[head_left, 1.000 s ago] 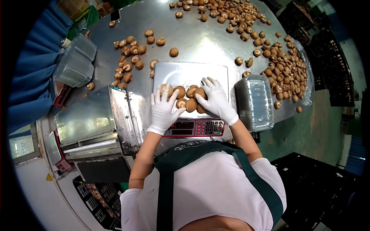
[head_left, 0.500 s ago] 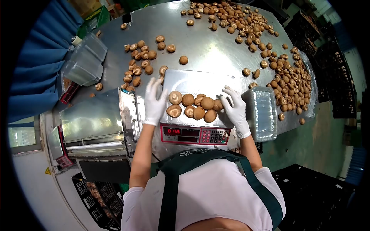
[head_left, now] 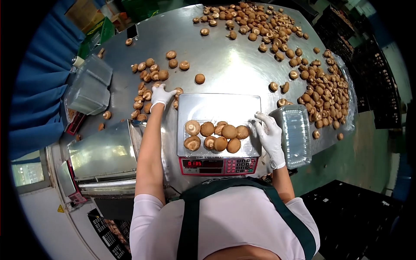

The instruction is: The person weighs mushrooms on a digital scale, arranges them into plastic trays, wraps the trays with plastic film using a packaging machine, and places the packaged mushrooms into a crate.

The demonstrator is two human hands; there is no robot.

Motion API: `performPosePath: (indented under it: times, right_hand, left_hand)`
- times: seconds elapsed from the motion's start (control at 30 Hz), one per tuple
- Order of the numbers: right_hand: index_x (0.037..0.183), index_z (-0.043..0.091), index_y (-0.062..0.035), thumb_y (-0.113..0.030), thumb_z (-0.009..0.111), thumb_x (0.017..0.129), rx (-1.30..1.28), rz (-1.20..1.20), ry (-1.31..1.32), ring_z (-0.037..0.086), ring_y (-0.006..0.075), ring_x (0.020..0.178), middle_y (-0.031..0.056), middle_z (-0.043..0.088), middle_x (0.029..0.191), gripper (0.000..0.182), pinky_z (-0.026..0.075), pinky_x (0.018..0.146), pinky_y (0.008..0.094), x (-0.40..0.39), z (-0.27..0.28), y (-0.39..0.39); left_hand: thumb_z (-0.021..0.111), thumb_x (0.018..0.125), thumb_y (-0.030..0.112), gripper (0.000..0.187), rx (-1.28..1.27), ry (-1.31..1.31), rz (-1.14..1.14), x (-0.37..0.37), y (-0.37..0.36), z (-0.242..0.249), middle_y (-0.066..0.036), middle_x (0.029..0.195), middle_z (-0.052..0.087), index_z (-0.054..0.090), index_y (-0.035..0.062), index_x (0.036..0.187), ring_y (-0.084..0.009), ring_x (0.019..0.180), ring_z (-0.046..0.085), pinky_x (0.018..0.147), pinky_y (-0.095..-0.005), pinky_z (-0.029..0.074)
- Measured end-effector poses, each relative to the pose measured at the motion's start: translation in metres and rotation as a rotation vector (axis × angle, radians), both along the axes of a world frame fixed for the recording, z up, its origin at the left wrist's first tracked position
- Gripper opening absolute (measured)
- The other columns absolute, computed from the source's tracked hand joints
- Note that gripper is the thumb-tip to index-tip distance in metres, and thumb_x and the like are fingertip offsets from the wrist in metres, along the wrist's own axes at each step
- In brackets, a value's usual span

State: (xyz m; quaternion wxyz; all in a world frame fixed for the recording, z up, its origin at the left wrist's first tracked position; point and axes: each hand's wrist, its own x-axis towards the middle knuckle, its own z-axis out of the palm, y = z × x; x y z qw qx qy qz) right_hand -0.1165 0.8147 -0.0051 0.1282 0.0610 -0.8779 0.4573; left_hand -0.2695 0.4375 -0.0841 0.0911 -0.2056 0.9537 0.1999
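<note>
My left hand [head_left: 161, 96], in a white glove, reaches into the loose group of mushrooms [head_left: 147, 94] left of the scale. Its thumb is spread to the right and its fingertips are at a mushroom. Several brown-capped mushrooms [head_left: 229, 131] lie in two rows in a clear plastic tray on the steel pan of a digital scale [head_left: 219, 104]. The red display [head_left: 193, 164] appears to read 0135. At the pan's right edge is my gloved right hand [head_left: 269, 134], fingers loosely bent and apart, holding nothing visible.
A stack of clear trays [head_left: 296, 138] stands right of the scale, and more clear trays [head_left: 90, 84] are at the far left. A big mushroom heap [head_left: 327, 89] covers the table's right side. A metal machine [head_left: 104, 149] sits left of my arm.
My left hand has left the tray's left side and moved up and left to the loose mushrooms. My right hand stays by the pan. The display has gone from about 0155 to 0135.
</note>
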Motion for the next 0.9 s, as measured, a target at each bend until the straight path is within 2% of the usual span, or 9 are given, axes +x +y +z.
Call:
performPosePath:
  times: [0.17,0.2,0.27,0.4,0.6,0.67,0.73,0.83,0.9]
  right_hand:
    - [0.100,0.064,-0.0043,-0.006,0.063,0.080,0.044,-0.011,-0.029,0.061,0.0251,0.099,0.0130,0.064,0.105,0.020,0.048,0.086,0.0319,-0.003,0.002,-0.001]
    - [0.099,0.064,-0.0047,-0.007,0.064,0.079,0.053,-0.011,-0.012,0.060,0.0262,0.098,0.0129,0.065,0.104,0.020,0.048,0.085,0.0329,-0.004,0.001,-0.001]
    - [0.100,0.065,-0.0040,-0.005,0.063,0.081,0.035,0.005,-0.030,0.060,0.0246,0.101,0.0130,0.064,0.106,0.019,0.046,0.089,0.0318,-0.005,0.000,-0.003]
    - [0.100,0.066,-0.0049,-0.005,0.063,0.081,0.048,0.029,-0.024,0.060,0.0246,0.101,0.0127,0.064,0.107,0.019,0.046,0.089,0.0325,-0.007,-0.001,-0.004]
    - [0.098,0.066,-0.0045,-0.005,0.062,0.081,0.053,0.026,0.008,0.060,0.0247,0.102,0.0128,0.064,0.107,0.018,0.047,0.089,0.0327,-0.004,0.006,-0.003]
    - [0.097,0.066,-0.0037,-0.006,0.063,0.081,0.047,0.040,0.028,0.059,0.0252,0.102,0.0131,0.065,0.107,0.017,0.047,0.089,0.0328,-0.002,0.010,-0.004]
    - [0.096,0.066,-0.0041,-0.008,0.064,0.080,0.036,0.044,0.051,0.060,0.0268,0.099,0.0141,0.064,0.105,0.017,0.048,0.086,0.0332,0.001,0.013,-0.007]
    - [0.105,0.065,-0.0028,-0.012,0.063,0.083,-0.250,0.120,-0.164,0.062,0.0189,0.099,0.0132,0.064,0.109,0.023,0.048,0.088,0.0293,0.007,0.021,-0.014]
    - [0.124,0.053,-0.0049,-0.013,0.064,0.084,-0.596,0.244,-0.463,0.060,0.0143,0.099,0.0129,0.062,0.111,0.042,0.049,0.083,0.0266,0.014,0.031,-0.023]
  left_hand:
    - [0.071,0.071,0.039,0.048,0.081,0.034,-0.332,-0.023,-0.014,-0.035,-0.019,0.112,0.054,0.062,0.0170,0.113,-0.0350,0.103,0.055,0.092,-0.0387,0.044]
    - [0.071,0.074,0.033,0.044,0.098,0.093,-0.442,-0.025,-0.014,-0.036,-0.020,0.105,0.059,0.062,0.0095,0.111,-0.0330,0.096,0.058,0.087,-0.0385,0.046]
    - [0.071,0.074,0.031,0.044,0.117,0.108,-0.529,-0.029,-0.012,-0.037,-0.018,0.104,0.062,0.062,0.0090,0.111,-0.0308,0.096,0.060,0.085,-0.0387,0.047]
    - [0.073,0.072,0.032,0.043,0.130,-0.055,-0.431,-0.031,0.006,-0.018,-0.017,0.101,0.065,0.062,0.0072,0.106,-0.0316,0.090,0.063,0.080,-0.0379,0.049]
    - [0.068,0.072,0.033,0.031,0.136,0.280,-0.292,-0.011,0.000,-0.003,-0.017,0.094,0.061,0.067,0.0106,0.093,-0.0329,0.094,0.057,0.082,-0.0387,0.046]
    - [0.069,0.072,0.026,0.026,0.217,0.485,-0.248,-0.015,-0.014,-0.007,-0.015,0.095,0.060,0.065,0.0068,0.090,-0.0288,0.094,0.056,0.083,-0.0355,0.045]
    - [0.070,0.072,0.018,0.023,0.341,0.703,-0.158,0.006,0.008,0.034,-0.013,0.100,0.060,0.065,0.0047,0.090,-0.0253,0.097,0.056,0.086,-0.0333,0.044]
    - [0.071,0.072,0.013,0.023,0.565,0.781,-0.229,0.056,0.059,0.092,-0.010,0.109,0.057,0.065,0.0049,0.093,-0.0241,0.102,0.054,0.088,-0.0344,0.043]
    - [0.073,0.070,0.012,0.027,0.593,0.795,-0.418,0.102,0.103,0.120,-0.011,0.112,0.054,0.065,0.0052,0.095,-0.0254,0.104,0.053,0.089,-0.0353,0.044]
